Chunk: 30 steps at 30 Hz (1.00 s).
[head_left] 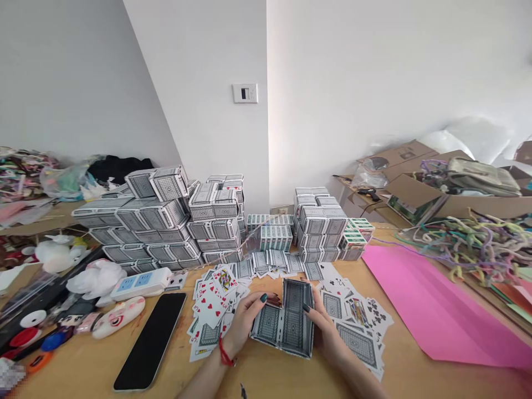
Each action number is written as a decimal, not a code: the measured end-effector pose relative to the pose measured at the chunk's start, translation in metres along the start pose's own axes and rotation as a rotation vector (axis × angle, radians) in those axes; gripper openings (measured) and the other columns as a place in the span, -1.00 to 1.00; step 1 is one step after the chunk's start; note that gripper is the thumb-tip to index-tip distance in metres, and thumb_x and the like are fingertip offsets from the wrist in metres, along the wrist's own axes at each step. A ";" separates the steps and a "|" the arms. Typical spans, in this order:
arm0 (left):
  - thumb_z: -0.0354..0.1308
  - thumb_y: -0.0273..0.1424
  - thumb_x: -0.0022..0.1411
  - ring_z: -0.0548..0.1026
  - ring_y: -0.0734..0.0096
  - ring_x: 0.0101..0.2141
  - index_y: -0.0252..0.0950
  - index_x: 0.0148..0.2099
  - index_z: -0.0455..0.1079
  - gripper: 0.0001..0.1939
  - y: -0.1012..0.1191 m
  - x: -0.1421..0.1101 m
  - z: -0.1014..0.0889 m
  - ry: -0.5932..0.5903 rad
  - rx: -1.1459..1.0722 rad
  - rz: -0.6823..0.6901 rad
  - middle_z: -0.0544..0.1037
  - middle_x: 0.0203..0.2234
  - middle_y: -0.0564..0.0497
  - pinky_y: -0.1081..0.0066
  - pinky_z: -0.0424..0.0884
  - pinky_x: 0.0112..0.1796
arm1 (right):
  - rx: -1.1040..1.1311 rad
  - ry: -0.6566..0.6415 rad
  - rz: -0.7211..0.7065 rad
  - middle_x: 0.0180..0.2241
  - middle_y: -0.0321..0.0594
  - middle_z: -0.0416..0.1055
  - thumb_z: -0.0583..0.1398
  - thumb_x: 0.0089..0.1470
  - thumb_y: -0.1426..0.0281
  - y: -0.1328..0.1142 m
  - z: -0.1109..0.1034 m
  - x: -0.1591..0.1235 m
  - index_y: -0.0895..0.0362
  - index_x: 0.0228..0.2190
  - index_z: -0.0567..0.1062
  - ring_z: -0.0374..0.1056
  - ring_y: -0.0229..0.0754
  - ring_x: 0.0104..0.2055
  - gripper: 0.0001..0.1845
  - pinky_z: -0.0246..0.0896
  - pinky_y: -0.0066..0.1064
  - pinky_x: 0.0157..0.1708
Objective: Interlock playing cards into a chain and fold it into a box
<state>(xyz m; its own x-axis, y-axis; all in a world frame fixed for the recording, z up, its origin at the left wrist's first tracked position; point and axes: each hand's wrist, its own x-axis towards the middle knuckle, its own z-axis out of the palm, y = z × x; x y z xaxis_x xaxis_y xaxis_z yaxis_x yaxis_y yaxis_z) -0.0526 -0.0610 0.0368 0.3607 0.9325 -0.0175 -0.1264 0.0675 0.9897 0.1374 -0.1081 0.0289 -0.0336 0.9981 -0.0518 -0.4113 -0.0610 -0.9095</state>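
Observation:
My left hand [243, 321] and my right hand [326, 327] both grip a small box-like structure made of patterned playing cards [286, 324], which rests on the wooden table [103, 366]. The left fingers curl over its left wall; the right fingers press on its right wall. Loose playing cards [211, 302] lie face up and face down around the structure on both sides. A red string circles my left wrist.
Stacks of card blocks [166, 221] and sealed card packs [274, 235] stand behind. A black phone [152, 341], a white power strip [141, 282] and small toys lie at left. A pink paper sheet [432, 310], pipe cleaners [474, 244] and cardboard boxes [440, 194] fill the right.

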 end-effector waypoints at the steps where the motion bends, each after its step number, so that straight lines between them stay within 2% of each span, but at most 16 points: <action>1: 0.06 -0.29 0.12 0.46 0.18 -0.21 -0.20 -0.17 0.48 -0.74 0.000 0.000 0.000 -0.010 -0.030 -0.005 0.56 -0.28 -0.03 0.30 0.32 -0.15 | 0.040 -0.028 0.037 -0.07 -0.25 0.34 0.17 -0.12 0.21 -0.001 0.000 0.000 -0.12 0.06 0.11 0.26 -0.01 -0.07 -0.33 0.16 -0.18 -0.14; 4: 0.05 -0.29 0.13 0.46 0.18 -0.22 -0.22 -0.15 0.48 -0.72 -0.001 0.000 0.001 -0.037 -0.070 -0.017 0.56 -0.30 -0.04 0.29 0.33 -0.17 | 0.157 -0.082 0.090 -0.20 -0.26 0.39 0.18 -0.22 0.33 -0.006 0.003 0.000 -0.09 0.00 0.14 0.31 -0.02 -0.19 -0.33 0.22 -0.28 -0.32; 7: 0.04 -0.31 0.14 0.45 0.17 -0.18 -0.22 -0.17 0.49 -0.74 0.000 0.000 0.002 -0.056 -0.059 -0.028 0.55 -0.26 -0.05 0.27 0.30 -0.12 | 0.224 -0.120 0.084 -0.31 -0.27 0.38 0.16 -0.29 0.41 -0.009 0.003 0.000 -0.06 -0.09 0.20 0.31 -0.05 -0.27 -0.38 0.21 -0.32 -0.37; 10: 0.02 -0.34 0.13 0.43 0.15 -0.14 -0.20 -0.15 0.47 -0.72 0.001 0.001 0.002 -0.087 -0.096 -0.039 0.54 -0.21 -0.03 0.23 0.28 -0.08 | 0.238 -0.128 0.077 -0.29 -0.27 0.38 0.16 -0.30 0.43 -0.007 0.002 0.001 -0.05 -0.08 0.20 0.30 -0.04 -0.26 -0.37 0.19 -0.29 -0.32; 13: 0.04 -0.42 0.05 0.40 0.13 -0.09 -0.18 -0.05 0.41 -0.63 0.002 0.000 -0.001 -0.124 -0.120 -0.032 0.50 -0.14 -0.02 0.19 0.27 -0.07 | 0.175 -0.108 0.076 -0.16 -0.25 0.36 0.15 -0.23 0.40 -0.002 0.001 0.000 -0.08 0.04 0.09 0.27 -0.02 -0.14 -0.27 0.14 -0.23 -0.19; 18: 0.03 -0.43 0.01 0.37 0.12 -0.06 -0.19 0.00 0.36 -0.56 0.003 0.000 -0.004 -0.182 -0.106 -0.052 0.47 -0.09 -0.02 0.13 0.19 -0.01 | -0.014 -0.093 0.070 0.00 -0.33 0.25 0.12 -0.11 0.36 0.005 0.001 -0.005 -0.11 0.12 0.00 0.14 -0.08 0.02 -0.25 -0.08 -0.24 0.03; 25: 0.03 -0.44 0.03 0.30 0.16 0.01 -0.23 -0.03 0.40 -0.60 0.020 -0.001 0.003 -0.240 0.052 0.010 0.39 0.00 0.00 0.21 0.14 0.04 | -0.066 -0.185 0.093 -0.04 -0.27 0.27 0.08 -0.09 0.42 0.002 -0.001 -0.006 -0.04 0.18 -0.20 0.17 -0.08 -0.03 -0.15 -0.16 -0.21 0.05; 30: 0.03 -0.48 -0.01 0.28 0.17 0.02 -0.16 -0.02 0.38 -0.55 0.014 0.002 -0.001 -0.261 0.016 -0.071 0.30 0.07 0.08 0.20 0.15 0.05 | -0.126 -0.208 0.092 -0.07 -0.27 0.28 0.04 -0.08 0.44 0.001 -0.002 -0.006 0.00 0.17 -0.14 0.18 -0.09 -0.06 -0.21 -0.18 -0.22 0.06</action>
<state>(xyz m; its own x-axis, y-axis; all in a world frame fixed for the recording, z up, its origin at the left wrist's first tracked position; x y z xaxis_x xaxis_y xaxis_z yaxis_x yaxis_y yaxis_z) -0.0545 -0.0574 0.0505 0.5944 0.8025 -0.0521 -0.0782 0.1222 0.9894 0.1394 -0.1139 0.0270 -0.2579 0.9641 -0.0626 -0.2815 -0.1369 -0.9497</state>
